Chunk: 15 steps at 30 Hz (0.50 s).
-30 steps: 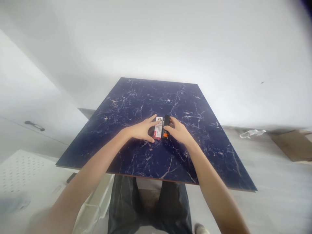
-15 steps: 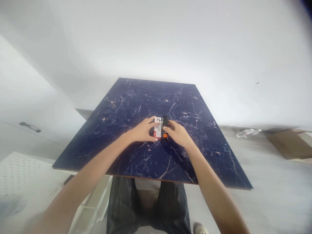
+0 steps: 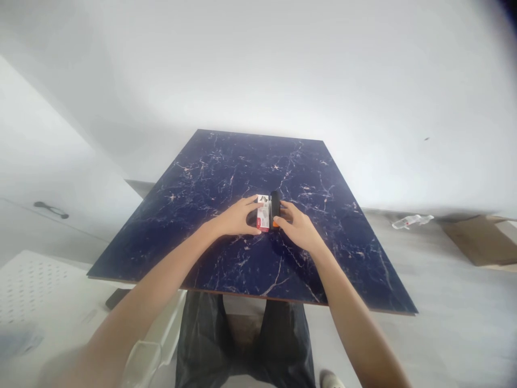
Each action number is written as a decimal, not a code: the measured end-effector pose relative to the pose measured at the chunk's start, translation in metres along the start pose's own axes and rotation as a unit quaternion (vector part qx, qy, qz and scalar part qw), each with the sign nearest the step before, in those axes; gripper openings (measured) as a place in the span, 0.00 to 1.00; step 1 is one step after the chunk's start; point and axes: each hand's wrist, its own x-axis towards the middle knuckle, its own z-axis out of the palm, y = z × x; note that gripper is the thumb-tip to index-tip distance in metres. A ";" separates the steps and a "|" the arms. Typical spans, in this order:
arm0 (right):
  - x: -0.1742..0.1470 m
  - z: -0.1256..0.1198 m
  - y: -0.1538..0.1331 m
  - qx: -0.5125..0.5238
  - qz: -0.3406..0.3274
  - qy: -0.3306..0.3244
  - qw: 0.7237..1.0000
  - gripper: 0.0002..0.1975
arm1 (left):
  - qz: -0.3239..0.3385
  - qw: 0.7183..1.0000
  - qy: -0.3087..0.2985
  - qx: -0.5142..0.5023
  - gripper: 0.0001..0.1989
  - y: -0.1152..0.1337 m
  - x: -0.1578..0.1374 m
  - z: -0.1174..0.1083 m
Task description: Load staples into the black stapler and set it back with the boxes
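A small white-and-red box (image 3: pixel 263 213) is near the middle of the dark blue marbled table. My left hand (image 3: pixel 239 216) grips it from the left, thumb at the near end and fingers at the far end and on its top. Right beside the box stands a black object with an orange end (image 3: pixel 275 203), its exact kind unclear. My right hand (image 3: pixel 297 226) holds this object from the right, its thumb over the orange part and its fingers behind. The far sides of both things are hidden.
The marbled table (image 3: pixel 250 156) stands by a white wall. On the floor to the right lie a clear plastic bottle (image 3: pixel 412 221) and an open cardboard box (image 3: pixel 480 240). At lower left is a white perforated surface (image 3: pixel 32 291), with a cabinet handle (image 3: pixel 50 209) beyond.
The black object has turned and shifted slightly right, and my right thumb now covers most of its orange end. The white-and-red box and my left hand have barely moved.
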 end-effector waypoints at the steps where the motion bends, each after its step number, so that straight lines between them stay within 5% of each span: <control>1: 0.000 0.000 0.000 0.000 -0.003 -0.001 1.000 0.29 | 0.002 1.000 0.000 0.003 0.48 0.001 0.002 0.000; 7: 0.006 -0.013 0.007 -0.037 0.000 0.022 0.999 0.27 | 0.037 0.999 -0.002 0.037 0.44 0.011 0.028 0.001; 15: 0.016 -0.063 0.051 -0.083 0.042 0.097 0.991 0.26 | 0.072 0.995 -0.007 0.066 0.43 0.041 0.107 0.032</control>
